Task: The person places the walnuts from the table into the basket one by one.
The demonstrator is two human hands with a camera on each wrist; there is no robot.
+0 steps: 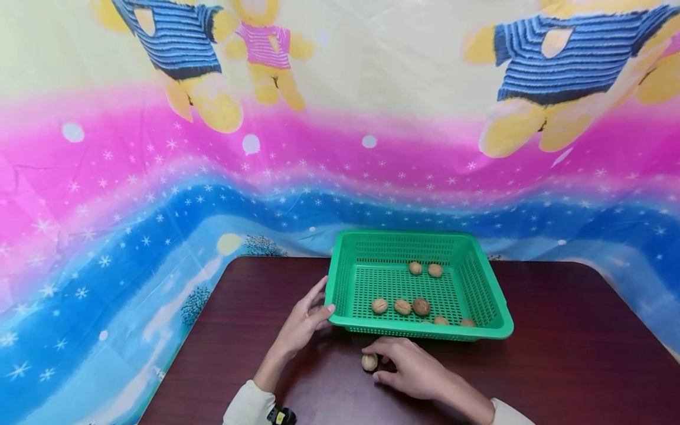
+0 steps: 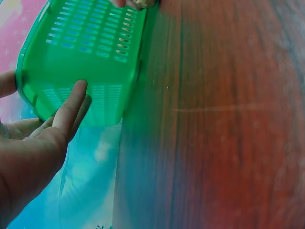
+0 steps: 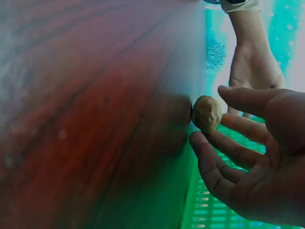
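My left hand (image 1: 300, 324) rests against the near left corner of a green plastic basket (image 1: 340, 277). Its thumb touches the rim, while the fingers (image 2: 69, 112) extend fairly straight along the outer wall. On the table just in front of the basket sits one walnut (image 1: 369, 362). My right hand (image 1: 411, 369) is at this walnut, with the thumb and fingers spread about it. In the right wrist view a gap shows between the thumb and the walnut (image 3: 208, 114), and the fingertips lie close by it; whether they touch cannot be told.
Several walnuts lie inside the basket, two (image 1: 425, 270) toward its far side and others (image 1: 402, 307) along the near side, some partly hidden by the near rim. The dark red wooden table (image 1: 574, 342) meets a printed cloth backdrop (image 1: 297, 177) behind the basket.
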